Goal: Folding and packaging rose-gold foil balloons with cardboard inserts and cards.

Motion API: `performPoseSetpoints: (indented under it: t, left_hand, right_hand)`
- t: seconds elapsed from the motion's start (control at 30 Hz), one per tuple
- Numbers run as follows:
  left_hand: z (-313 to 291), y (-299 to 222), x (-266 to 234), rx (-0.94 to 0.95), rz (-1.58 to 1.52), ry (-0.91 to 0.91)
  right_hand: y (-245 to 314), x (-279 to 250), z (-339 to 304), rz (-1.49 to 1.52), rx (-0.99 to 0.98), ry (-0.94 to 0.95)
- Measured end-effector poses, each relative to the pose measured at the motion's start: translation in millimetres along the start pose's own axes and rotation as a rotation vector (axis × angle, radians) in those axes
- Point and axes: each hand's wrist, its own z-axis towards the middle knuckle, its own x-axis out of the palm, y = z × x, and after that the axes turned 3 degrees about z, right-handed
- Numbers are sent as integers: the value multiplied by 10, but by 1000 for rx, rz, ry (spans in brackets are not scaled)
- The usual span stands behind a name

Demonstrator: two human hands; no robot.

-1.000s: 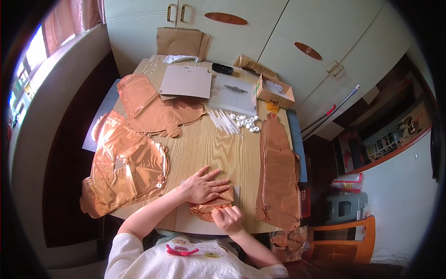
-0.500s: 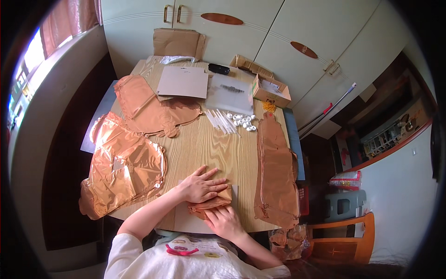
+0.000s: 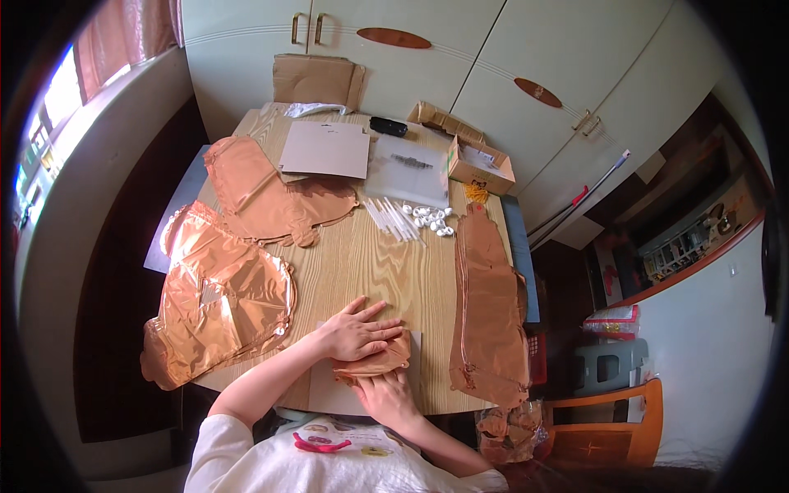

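A rose-gold foil balloon [image 3: 393,355], folded into a small flat bundle, lies on a pale card [image 3: 329,390] at the table's near edge. My left hand [image 3: 357,330] rests flat across its top with the fingers spread. From the near side, my right hand [image 3: 390,401] reaches up to the bundle's lower edge, its fingers stretched forward and their tips partly hidden by the foil. Left of my hands lie a shiny unfolded foil balloon [image 3: 230,300] and a duller one [image 3: 246,185] beyond it. A long flat foil balloon [image 3: 489,312] is on the right.
White straws [image 3: 393,220] and small white rolls [image 3: 431,218] lie mid-table. Behind them are a grey-white card [image 3: 325,148], a clear plastic bag [image 3: 407,177], a black case [image 3: 388,126] and an open carton [image 3: 485,167]. A wooden chair [image 3: 645,419] stands at the right.
The upper foil layer has come down nearer to me, flattening the bundle and covering more of my right fingertips. My left hand has stayed almost in place.
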Motion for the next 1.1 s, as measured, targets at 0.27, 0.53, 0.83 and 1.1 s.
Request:
performPoseSetpoints:
  t: [0.27,0.53,0.83,1.1]
  left_hand:
    - [3,-3,-22,-16,-7,13]
    - [2,0,-21,-17,-18,14]
    - [-7,-24,-65,-26,-29,-7]
    - [9,-30,-46,-21,6,-22]
  right_hand:
    - [-95,199,38,86,53,71]
    - [-93,236,71,49,151,230]
    - [-59,141,137,48,151,208]
    - [-98,189,120,66,167,95]
